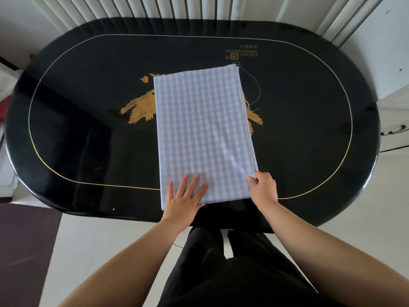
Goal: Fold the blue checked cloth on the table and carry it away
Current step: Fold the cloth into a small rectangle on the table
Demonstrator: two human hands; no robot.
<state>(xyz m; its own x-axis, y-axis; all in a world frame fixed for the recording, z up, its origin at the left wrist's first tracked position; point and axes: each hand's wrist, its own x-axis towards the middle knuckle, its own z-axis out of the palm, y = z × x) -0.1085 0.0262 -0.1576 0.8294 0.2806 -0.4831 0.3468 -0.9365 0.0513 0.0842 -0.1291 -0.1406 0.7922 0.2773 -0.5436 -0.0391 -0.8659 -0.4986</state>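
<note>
- Lying in a long folded rectangle on the black oval surface (73, 138), the blue checked cloth (203, 134) runs lengthwise away from the person, its near short edge close to the surface's near rim.
- The left hand (184, 199) lies flat on the cloth's near left corner, fingers straight and spread, pressing it down.
- The right hand (264, 189) is at the near right corner, fingers curled round the layered right edge and pinching it (how many layers it has caught cannot be told).
- Both hands sit at the near end, so the cloth's long axis stretches straight ahead of them; the far end is well apart from either hand.
- A loose thread (256, 85) trails from the far right corner onto the surface.
- My judgement: the next fold is likely to halve that length, bringing the near end toward the far one, with the right hand better placed to lift.
</note>
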